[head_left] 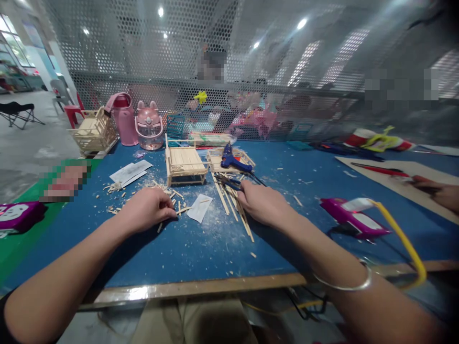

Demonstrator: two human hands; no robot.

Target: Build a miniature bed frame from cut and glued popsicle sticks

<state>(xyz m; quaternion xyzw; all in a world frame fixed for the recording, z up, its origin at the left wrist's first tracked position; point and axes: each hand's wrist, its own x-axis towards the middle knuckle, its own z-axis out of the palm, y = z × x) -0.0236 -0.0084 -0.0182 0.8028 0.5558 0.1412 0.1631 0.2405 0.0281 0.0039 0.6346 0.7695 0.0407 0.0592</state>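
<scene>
My left hand (148, 208) is over a scatter of short wooden stick pieces (177, 193), its fingers pinched at the end of a small wooden stick (183, 210). My right hand (263, 201) is closed around a pair of dark-handled pliers (229, 181), whose jaws point left over several long thin sticks (233, 205). Between my hands lies a white paper slip (200, 208). Beyond them stands a small wooden-stick model with a slatted top (184, 162). To its right, a blue glue gun (234, 160) rests on a second stick frame (214, 162).
A pink bottle (124, 122), a clear pink-lidded jug (149, 129) and another stick model (95, 131) stand at the back left. A purple device with a yellow cable (353, 217) sits on the right. Another person's hand (439, 191) is near a red-handled tool (382, 169) on cardboard.
</scene>
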